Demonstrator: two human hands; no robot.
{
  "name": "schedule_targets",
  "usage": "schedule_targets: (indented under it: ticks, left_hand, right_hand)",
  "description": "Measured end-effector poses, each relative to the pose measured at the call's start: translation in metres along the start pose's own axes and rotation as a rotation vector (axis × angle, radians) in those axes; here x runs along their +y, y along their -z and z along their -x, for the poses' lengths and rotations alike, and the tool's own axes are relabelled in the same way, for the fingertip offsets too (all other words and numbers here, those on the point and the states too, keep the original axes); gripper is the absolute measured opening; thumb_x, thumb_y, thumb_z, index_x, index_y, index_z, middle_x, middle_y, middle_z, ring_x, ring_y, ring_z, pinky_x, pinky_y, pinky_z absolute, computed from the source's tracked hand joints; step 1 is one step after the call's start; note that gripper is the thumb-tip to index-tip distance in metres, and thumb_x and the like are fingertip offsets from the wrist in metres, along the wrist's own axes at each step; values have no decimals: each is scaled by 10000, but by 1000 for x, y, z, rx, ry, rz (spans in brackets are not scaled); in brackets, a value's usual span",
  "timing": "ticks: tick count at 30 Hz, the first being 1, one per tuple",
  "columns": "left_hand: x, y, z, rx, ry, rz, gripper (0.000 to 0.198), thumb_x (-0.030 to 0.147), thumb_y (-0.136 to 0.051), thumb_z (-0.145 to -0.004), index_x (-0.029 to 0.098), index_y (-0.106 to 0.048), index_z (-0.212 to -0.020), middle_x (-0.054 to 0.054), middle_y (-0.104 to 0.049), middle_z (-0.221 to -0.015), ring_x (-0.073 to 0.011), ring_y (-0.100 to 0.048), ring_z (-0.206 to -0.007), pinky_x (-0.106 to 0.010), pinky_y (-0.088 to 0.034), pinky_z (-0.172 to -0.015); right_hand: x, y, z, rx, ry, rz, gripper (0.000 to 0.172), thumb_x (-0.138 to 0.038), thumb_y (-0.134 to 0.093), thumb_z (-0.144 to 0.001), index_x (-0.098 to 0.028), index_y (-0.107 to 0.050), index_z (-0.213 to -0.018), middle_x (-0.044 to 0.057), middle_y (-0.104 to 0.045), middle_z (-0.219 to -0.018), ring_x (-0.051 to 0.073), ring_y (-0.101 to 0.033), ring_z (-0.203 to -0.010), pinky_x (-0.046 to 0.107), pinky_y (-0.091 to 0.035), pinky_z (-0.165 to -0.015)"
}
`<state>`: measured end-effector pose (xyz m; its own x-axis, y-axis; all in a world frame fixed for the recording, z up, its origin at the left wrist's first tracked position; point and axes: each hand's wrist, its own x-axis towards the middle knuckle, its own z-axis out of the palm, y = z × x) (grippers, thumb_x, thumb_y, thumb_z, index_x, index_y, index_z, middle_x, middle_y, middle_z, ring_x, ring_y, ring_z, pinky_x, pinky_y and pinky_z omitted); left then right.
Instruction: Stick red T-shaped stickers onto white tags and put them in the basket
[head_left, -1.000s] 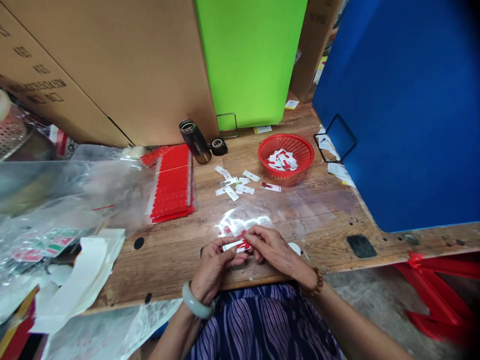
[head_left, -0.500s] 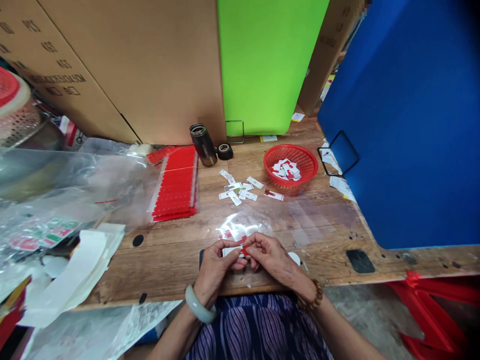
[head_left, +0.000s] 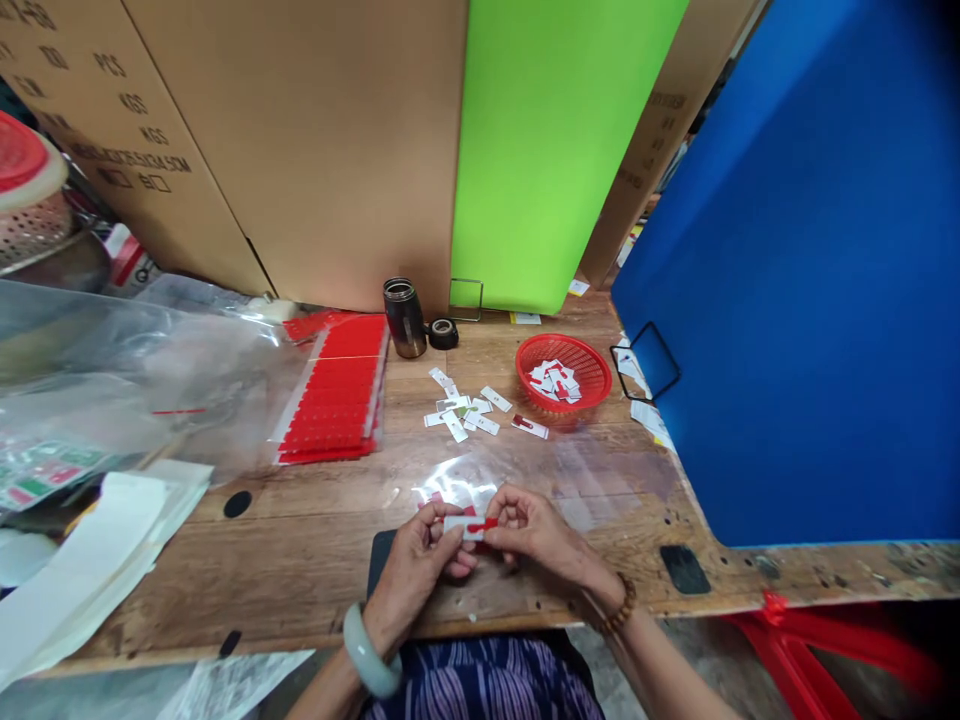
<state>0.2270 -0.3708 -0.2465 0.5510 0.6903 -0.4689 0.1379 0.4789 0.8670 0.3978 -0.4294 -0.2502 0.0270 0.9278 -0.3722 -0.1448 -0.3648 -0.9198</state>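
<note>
Near the table's front edge, my left hand (head_left: 424,550) pinches the left end of a small white card (head_left: 456,524) with a red part on it. My right hand (head_left: 534,535) is closed on the card's red right end. Just behind the hands lies a clear plastic sheet (head_left: 457,478) with red pieces on or under it. Several loose white cards (head_left: 480,420) are scattered farther back. A red plastic basket (head_left: 600,375) beside them contains more white cards with red parts.
A stack of red strips (head_left: 337,390) lies left of the cards. An open black flask (head_left: 405,325) stands behind, its lid (head_left: 442,333) beside it. Cardboard (head_left: 315,150), a green panel (head_left: 555,150) and a blue panel (head_left: 810,300) rise at the back and right. Plastic bags (head_left: 187,360) cover the left.
The head view has shifted, so the table sits lower in the picture. The card between my hands shows more of its face, with the red part extending into its right end.
</note>
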Motion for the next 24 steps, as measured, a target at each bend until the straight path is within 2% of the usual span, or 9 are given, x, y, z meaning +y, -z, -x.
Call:
schedule_targets:
  ticks: [2,5,6,8,9,11,14,17,24]
  left_hand:
    - [-2,3,0,64,-117,-93,386,417,-623,-755,152,-545,-1025,-77,-699,-811,-179,-674,-744,-291,-520,-709]
    - [-8,8,1,123,-311,-426,304,354,-567,-810,185,-593,-1061,-109,-673,-1041,-227,-626,-986,-384,-451,-914]
    - [-10,10,1,114,-363,-554,294,327,-556,-817,199,-600,-1079,-110,-655,-1103,-244,-598,-1048,-418,-421,-956]
    - [-16,11,0,62,-453,-773,318,272,-555,-814,215,-594,-1124,-113,-615,-1195,-280,-519,-1168,-484,-365,-1009]
    - [-20,11,-1,29,-497,-859,341,245,-556,-809,214,-583,-1148,-116,-592,-1235,-294,-469,-1222,-511,-336,-1027]
    - [-25,9,-4,-44,-578,-996,361,202,-550,-805,205,-571,-1165,-123,-542,-1301,-307,-373,-1296,-550,-280,-1055]
    - [-29,4,-8,-166,-656,-1132,359,181,-527,-820,206,-557,-1177,-118,-488,-1357,-298,-311,-1331,-571,-233,-1073]
    - [-27,-1,-10,-247,-685,-1183,382,171,-533,-817,209,-538,-1197,-114,-469,-1373,-292,-298,-1337,-575,-223,-1077]
    - [-21,-5,-10,-279,-662,-1176,394,150,-563,-791,197,-543,-1182,-118,-480,-1359,-293,-309,-1330,-568,-207,-1083]
  right_hand:
    - [-13,19,-7,154,65,-45,289,-338,-735,-635,-166,-525,-734,-71,-520,-496,62,-451,-402,170,-320,-401]
    - [-36,47,-20,447,307,-215,315,-378,-732,-644,-189,-525,-788,-37,-578,-609,87,-516,-498,207,-430,-495]
    - [-41,54,-24,511,374,-198,304,-419,-685,-691,-194,-527,-822,-6,-613,-700,103,-553,-561,229,-464,-547]
    - [-45,63,-34,588,432,76,298,-475,-494,-828,-194,-520,-922,48,-636,-846,128,-595,-645,272,-497,-613]
    - [-43,65,-38,595,429,264,308,-461,-414,-868,-188,-515,-969,61,-635,-873,136,-601,-659,286,-500,-620]
    - [-34,66,-47,579,405,514,275,-393,-416,-868,-174,-534,-986,60,-629,-850,154,-590,-673,310,-491,-637]
    - [-20,64,-57,547,404,722,159,-254,-499,-804,-165,-588,-901,58,-606,-863,185,-550,-812,343,-443,-777]
    - [-12,65,-64,538,397,907,159,-170,-479,-798,-155,-586,-916,81,-571,-939,202,-490,-917,352,-374,-865]
    - [-18,73,-79,465,288,1157,154,-65,-459,-752,-149,-548,-845,77,-562,-869,182,-496,-833,276,-363,-752]
